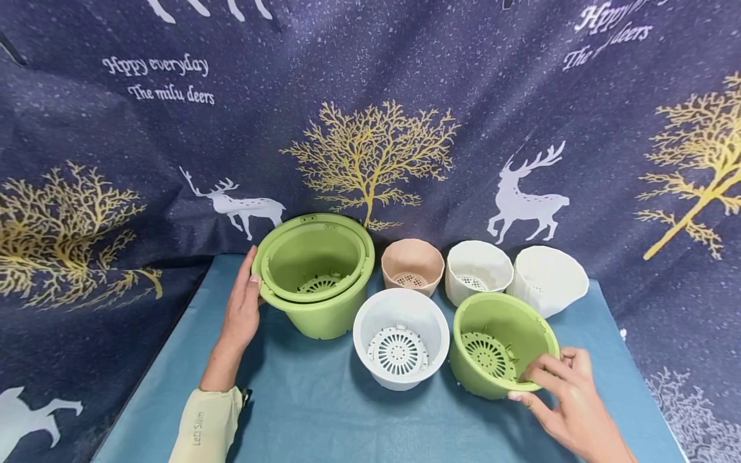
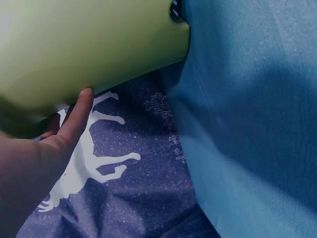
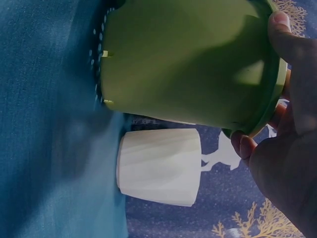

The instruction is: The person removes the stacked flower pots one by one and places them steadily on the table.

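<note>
Two green flower pots (image 1: 325, 320), one nested in the other, stand at the back left. My left hand (image 1: 239, 316) lies against their left side with fingers extended along the rim. In the left wrist view, a fingertip touches the green wall (image 2: 99, 44). At the right, my right hand (image 1: 570, 404) pinches the near rim of a smaller green pot (image 1: 480, 376), fingers inside and thumb outside. This pot leans toward me, its slotted base showing inside. Between the green pots is a white pot (image 1: 399, 379) with a slotted bottom.
Along the back stand a pink faceted pot (image 1: 412, 252), a white faceted pot (image 1: 463, 292) and another white pot (image 1: 556, 276) flaring to the right. A blue cloth (image 1: 324, 418) covers the table. Behind it hangs a dark blue curtain (image 1: 370, 58) printed with deer and trees.
</note>
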The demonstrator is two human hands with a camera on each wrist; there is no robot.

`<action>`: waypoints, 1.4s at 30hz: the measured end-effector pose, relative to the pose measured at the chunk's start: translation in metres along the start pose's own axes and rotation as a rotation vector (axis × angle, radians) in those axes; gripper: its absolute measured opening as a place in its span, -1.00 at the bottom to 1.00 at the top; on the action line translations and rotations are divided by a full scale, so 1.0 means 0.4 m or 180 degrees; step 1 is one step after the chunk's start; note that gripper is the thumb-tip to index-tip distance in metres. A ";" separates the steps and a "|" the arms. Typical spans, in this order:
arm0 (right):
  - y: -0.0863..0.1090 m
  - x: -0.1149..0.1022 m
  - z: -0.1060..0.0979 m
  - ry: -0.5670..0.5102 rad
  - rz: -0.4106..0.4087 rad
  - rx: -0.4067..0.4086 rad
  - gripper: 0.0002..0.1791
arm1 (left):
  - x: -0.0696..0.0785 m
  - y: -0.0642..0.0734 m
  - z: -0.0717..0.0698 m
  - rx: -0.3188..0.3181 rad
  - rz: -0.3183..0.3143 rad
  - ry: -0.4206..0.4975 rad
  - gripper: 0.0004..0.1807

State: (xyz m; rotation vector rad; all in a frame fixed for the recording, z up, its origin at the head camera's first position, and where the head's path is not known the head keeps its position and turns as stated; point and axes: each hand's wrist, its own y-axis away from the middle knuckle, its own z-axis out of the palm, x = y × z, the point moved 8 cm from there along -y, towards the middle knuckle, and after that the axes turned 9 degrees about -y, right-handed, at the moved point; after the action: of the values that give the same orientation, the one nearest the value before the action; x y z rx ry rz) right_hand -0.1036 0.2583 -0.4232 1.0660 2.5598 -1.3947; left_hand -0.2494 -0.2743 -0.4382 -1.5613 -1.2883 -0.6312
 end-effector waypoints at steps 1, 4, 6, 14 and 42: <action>0.001 0.001 0.001 0.0007 0.0004 -0.0005 -0.48 | -0.001 0.000 0.000 0.0000 -0.0007 0.0006 -0.41; 0.004 0.005 0.002 0.0021 0.0017 -0.0015 -0.47 | -0.001 0.001 0.001 0.0005 -0.0007 0.0015 -0.41; 0.006 0.007 0.003 0.0034 0.0023 -0.0015 -0.47 | 0.000 0.001 0.001 0.0008 0.0000 0.0028 -0.41; 0.010 0.012 0.007 0.0040 0.0048 -0.0116 -0.51 | 0.001 -0.001 0.002 0.0002 0.0041 0.0012 -0.41; 0.012 0.016 -0.007 0.0278 0.0625 -0.0617 -0.47 | 0.001 -0.001 0.001 0.0021 0.0040 0.0080 -0.41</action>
State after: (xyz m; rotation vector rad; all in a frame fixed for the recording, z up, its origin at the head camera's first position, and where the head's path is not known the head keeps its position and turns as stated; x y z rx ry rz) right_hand -0.1049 0.2658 -0.4274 1.3264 2.5021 -1.0541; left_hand -0.2496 -0.2737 -0.4377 -1.5505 -1.2597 -0.6361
